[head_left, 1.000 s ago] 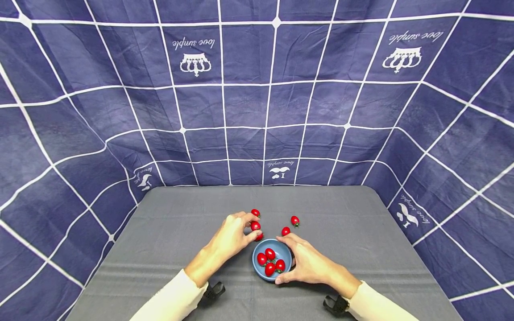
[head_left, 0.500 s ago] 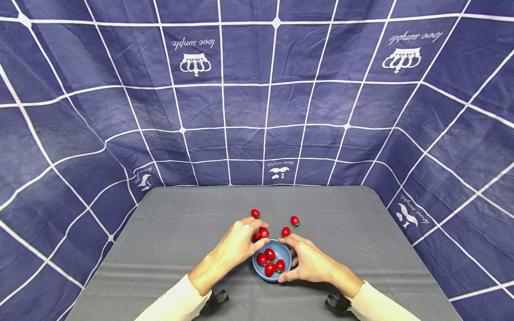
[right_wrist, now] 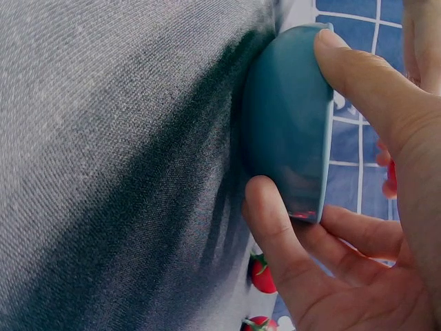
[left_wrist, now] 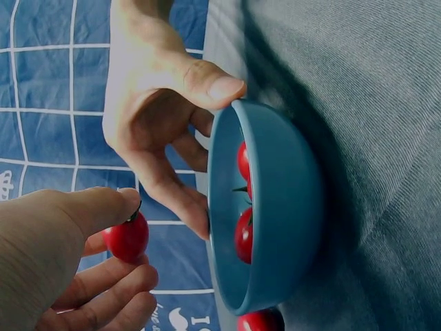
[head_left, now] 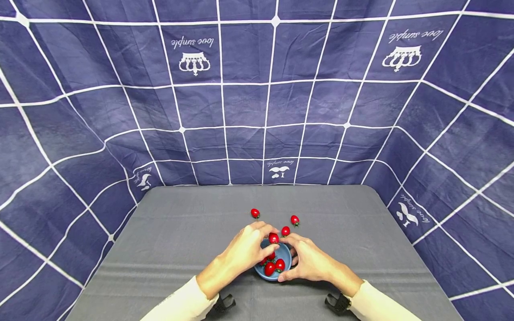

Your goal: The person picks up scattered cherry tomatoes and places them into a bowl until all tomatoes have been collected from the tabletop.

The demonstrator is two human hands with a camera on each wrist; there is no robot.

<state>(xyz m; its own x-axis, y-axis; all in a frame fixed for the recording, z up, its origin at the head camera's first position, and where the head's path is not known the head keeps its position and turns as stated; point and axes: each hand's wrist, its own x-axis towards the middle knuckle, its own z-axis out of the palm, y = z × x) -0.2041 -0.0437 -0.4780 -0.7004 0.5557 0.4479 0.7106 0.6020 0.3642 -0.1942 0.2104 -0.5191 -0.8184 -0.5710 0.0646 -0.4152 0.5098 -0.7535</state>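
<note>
My left hand (head_left: 246,246) pinches a red cherry tomato (head_left: 274,238) between thumb and fingers, over the far part of a small blue bowl (head_left: 286,255). In the left wrist view this tomato (left_wrist: 127,238) hangs apart from the bowl, its green stem by the thumb tip. My right hand (head_left: 311,261) holds the bowl from its right side, thumb at the near rim and fingers round the far side. Inside lie several cherry tomatoes (head_left: 270,269), partly covered by my left hand. The bowl stands upright on the grey cloth.
Loose cherry tomatoes lie beyond the bowl: one at the left (head_left: 255,213), one at the right (head_left: 295,220) and one near my right fingertips (head_left: 285,231). Another tomato (left_wrist: 260,321) sits close beside the bowl. Blue gridded cloth (head_left: 249,102) walls the grey table (head_left: 192,209).
My left hand has picked up a tomato from the table left of the bowl and carried it right, over the bowl. My right hand has stayed on the bowl.
</note>
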